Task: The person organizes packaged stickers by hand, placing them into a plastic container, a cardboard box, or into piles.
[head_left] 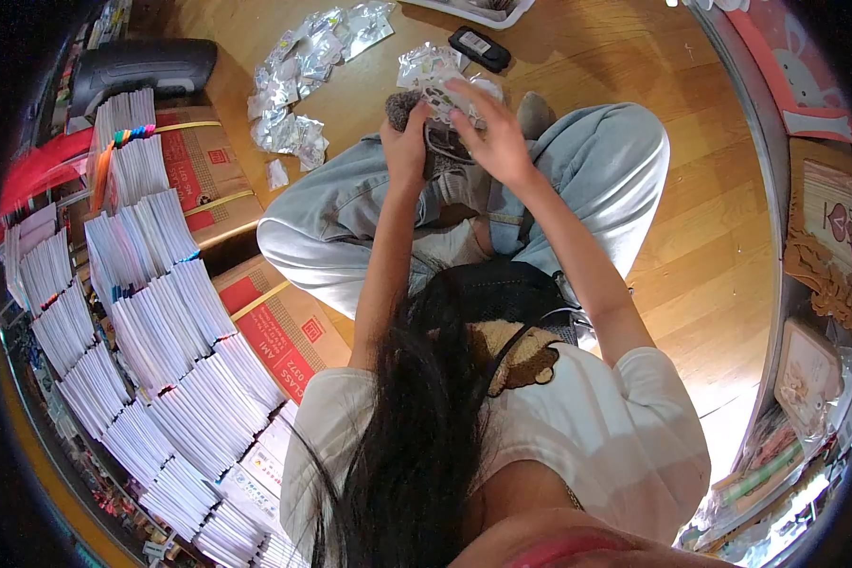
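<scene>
Just short of the black device (479,49), the patterned packet (442,102) sat between the hands! The right hand (502,144), nearer, pinched its edge; the left hand (406,147) clutched a fuzzy grey item (400,106). Fingers hid the packet's long axis.

On your left, rows of white booklets (204,312) are standing tightly packed, and two brown-and-red cartons (289,331) are sitting beside them, wearing yellow straps (220,202). A smooth black object (147,64) is lying at their far end. On your right, a pink panel (753,52) is showing a white rabbit (805,80). Light is falling across the wooden floor (710,218).
</scene>
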`<state>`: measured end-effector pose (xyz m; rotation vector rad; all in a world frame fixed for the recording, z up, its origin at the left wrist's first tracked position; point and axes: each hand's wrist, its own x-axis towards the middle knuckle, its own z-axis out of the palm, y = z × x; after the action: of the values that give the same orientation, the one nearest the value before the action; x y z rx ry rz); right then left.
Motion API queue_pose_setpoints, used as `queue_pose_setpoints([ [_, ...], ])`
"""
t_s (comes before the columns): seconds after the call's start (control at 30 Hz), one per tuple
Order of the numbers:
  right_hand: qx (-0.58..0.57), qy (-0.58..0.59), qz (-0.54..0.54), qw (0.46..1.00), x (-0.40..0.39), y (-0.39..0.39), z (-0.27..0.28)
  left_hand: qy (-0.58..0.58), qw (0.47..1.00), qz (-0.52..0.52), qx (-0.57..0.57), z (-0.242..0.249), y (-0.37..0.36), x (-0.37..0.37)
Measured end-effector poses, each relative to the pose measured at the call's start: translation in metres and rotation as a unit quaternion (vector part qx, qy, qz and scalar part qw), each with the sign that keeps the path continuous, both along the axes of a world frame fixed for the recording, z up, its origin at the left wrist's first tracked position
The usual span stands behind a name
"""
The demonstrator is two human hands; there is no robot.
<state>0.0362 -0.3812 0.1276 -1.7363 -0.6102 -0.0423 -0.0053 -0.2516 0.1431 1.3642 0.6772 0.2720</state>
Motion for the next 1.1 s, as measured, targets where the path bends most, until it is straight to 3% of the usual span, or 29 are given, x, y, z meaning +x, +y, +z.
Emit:
queue_pose_setpoints([
  [0.07,0.046,0.086,0.086,0.992,-0.007,0.008,-0.006,-0.026,0.998,-0.026,0.051,0.007,-0.014,0.0],
  [0.1,0.094,0.197,0.094,0.971,-0.014,0.014,-0.012,-0.038,0.996,-0.041,0.076,0.006,-0.022,0.0],
  [0.13,0.171,0.3,0.118,0.931,-0.013,0.012,-0.012,-0.036,0.978,-0.109,0.176,-0.006,-0.024,0.002],
  [0.2,0.312,0.487,0.16,0.8,-0.01,0.008,-0.012,-0.14,0.921,-0.121,0.343,-0.02,-0.037,0.007],
  [0.23,0.32,0.527,0.15,0.773,-0.013,0.006,-0.011,-0.107,0.889,-0.135,0.424,-0.018,-0.035,0.012],
  [0.3,0.334,0.522,0.118,0.776,-0.018,0.008,-0.015,-0.036,0.804,-0.162,0.571,-0.012,-0.028,0.019],
  [0.33,0.341,0.519,0.103,0.777,-0.019,0.009,-0.015,-0.042,0.811,-0.171,0.558,-0.012,-0.024,0.025],
  [0.37,0.37,0.554,0.122,0.736,-0.018,0.006,-0.012,-0.048,0.818,-0.179,0.545,-0.012,-0.019,0.033],
  [0.43,0.369,0.555,0.134,0.734,-0.016,0.006,-0.011,-0.05,0.842,-0.174,0.509,-0.007,-0.013,0.042],
  [0.5,0.359,0.57,0.084,0.734,-0.017,0.003,0.007,-0.043,0.97,-0.142,0.195,-0.003,-0.009,0.044],
  [0.57,0.346,0.55,0.1,0.754,-0.017,0.002,0.002,-0.048,0.991,-0.084,-0.09,-0.009,-0.005,0.042],
  [0.6,0.338,0.54,0.108,0.764,-0.016,0.001,-0.001,-0.086,0.991,-0.089,0.055,-0.014,-0.008,0.038],
  [0.63,0.358,0.561,0.114,0.737,-0.014,0.001,-0.002,-0.122,0.968,-0.091,0.2,-0.019,-0.014,0.035],
  [0.67,0.378,0.583,0.119,0.709,-0.013,0.002,-0.003,-0.154,0.923,-0.092,0.341,-0.024,-0.017,0.03],
  [0.7,0.398,0.605,0.124,0.678,-0.013,0.002,-0.004,-0.093,0.864,-0.14,0.475,-0.014,-0.021,0.023],
  [0.8,0.402,0.605,0.125,0.676,-0.01,0.001,0.002,-0.078,0.764,-0.238,0.595,-0.013,-0.019,0.021],
  [0.83,0.37,0.621,0.122,0.681,-0.011,-0.002,0.014,-0.075,0.749,-0.251,0.609,-0.011,-0.013,0.026],
  [0.93,0.365,0.58,0.155,0.712,-0.012,0.002,0.0,-0.087,0.798,-0.227,0.552,-0.015,0.001,0.05],
  [0.97,0.373,0.59,0.16,0.698,-0.015,0.005,-0.002,0.064,0.882,-0.203,0.421,-0.011,0.008,0.054],
  [1.07,0.433,0.567,0.229,0.662,-0.018,0.011,-0.012,0.078,0.942,-0.156,0.287,-0.01,0.022,0.053],
  [1.1,0.449,0.575,0.218,0.648,-0.017,0.011,-0.014,0.08,0.936,-0.088,0.33,0.009,0.002,0.044],
])
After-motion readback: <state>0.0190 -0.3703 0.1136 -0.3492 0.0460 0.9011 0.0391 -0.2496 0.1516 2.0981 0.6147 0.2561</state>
